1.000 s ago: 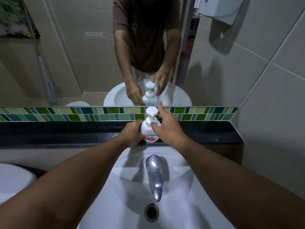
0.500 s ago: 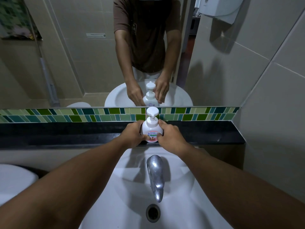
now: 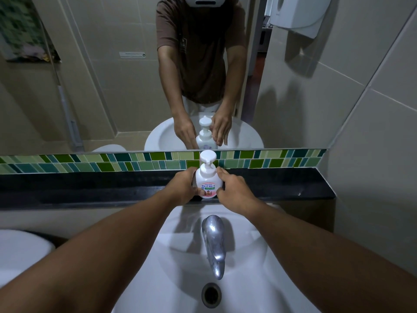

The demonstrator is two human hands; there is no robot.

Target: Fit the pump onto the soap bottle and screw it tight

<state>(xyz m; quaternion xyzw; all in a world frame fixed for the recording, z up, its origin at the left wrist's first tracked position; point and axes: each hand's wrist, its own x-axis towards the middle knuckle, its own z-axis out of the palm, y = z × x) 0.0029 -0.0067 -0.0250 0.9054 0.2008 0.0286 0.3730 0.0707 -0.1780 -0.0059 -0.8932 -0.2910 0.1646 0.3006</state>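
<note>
on the front label of the soap bottle (image 3: 205, 181), red japanese katakana is printed in a pink-bordered band and can be read as キレイキレイ. smaller print above it and a green strip below it are too small to be made out, and a coloured picture is carried on the lower part of the label. a small white plate (image 3: 132, 54) with a line of writing is seen in the mirror (image 3: 101, 86) on the reflected wall, but its words cannot be read.
</note>
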